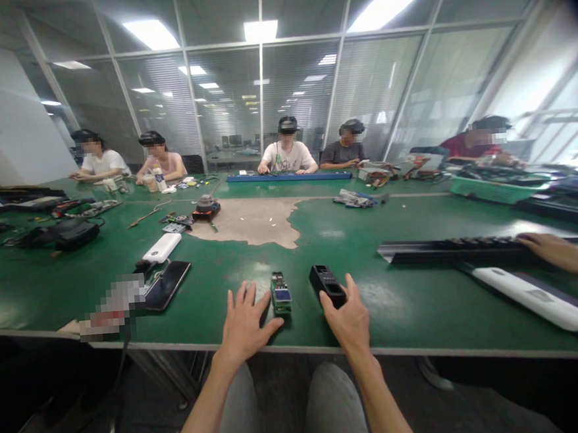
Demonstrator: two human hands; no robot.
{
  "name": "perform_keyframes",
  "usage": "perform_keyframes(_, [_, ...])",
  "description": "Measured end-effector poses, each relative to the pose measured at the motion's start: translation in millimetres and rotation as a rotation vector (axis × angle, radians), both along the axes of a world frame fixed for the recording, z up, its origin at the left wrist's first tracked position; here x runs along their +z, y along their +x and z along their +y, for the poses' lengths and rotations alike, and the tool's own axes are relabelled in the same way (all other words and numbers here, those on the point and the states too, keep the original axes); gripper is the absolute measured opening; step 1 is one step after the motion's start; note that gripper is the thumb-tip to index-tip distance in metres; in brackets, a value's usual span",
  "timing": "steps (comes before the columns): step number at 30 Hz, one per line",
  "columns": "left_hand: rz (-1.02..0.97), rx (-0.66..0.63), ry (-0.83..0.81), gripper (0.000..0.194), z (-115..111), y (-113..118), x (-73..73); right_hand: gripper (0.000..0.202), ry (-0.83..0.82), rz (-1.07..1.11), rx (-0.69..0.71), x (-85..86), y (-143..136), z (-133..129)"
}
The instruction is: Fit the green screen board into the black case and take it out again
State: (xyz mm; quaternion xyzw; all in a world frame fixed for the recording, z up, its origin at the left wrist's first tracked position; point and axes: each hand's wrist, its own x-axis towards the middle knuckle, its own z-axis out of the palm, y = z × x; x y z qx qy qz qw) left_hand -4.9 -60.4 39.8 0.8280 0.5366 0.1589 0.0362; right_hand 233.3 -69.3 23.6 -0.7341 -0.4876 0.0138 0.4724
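Small green circuit board (281, 293) with a blue display, lying flat on the green table (404, 301), close to the near edge. Just left of the board, left hand (244, 320): fingers spread wide, palm down on the mat, thumb tip reaching toward the board's near end, nothing gripped; touching or just short of it, cannot tell. Just right of the board, black rectangular casing (327, 284), tilted, its near end under the right hand (349, 316); fingers partly curled, fingertips resting on or pinching that end — full grasp or mere touch not clear.

Risks, as a judgement: board unheld, so a sweep of the left thumb could slide it toward the near edge and off onto the lap or floor. Casing held only at one end, if at all; a lift from there could let it pivot and knock the board.

Farther left of the board, a dark phone (168, 284) and a white power bank (162, 248), clear of both hands. Beyond the board, a bare worn patch (254, 222) in the mat. Far right of the board, another person's hand (551, 249) on a long black keyboard (464, 248), well apart. Other people seated along the far side.
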Motion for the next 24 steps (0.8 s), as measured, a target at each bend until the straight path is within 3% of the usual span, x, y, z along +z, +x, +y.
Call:
perform_keyframes(15, [0.0, 0.002, 0.011, 0.061, -1.5, 2.2, 1.9, 0.088, 0.027, -0.091, 0.022, -8.6, 0.3, -2.2])
perform_keyframes(24, [-0.005, -0.006, 0.015, 0.06, -2.5, 0.7, 3.4, 0.083, -0.03, -0.071, 0.033, -4.7, -0.7, -4.4])
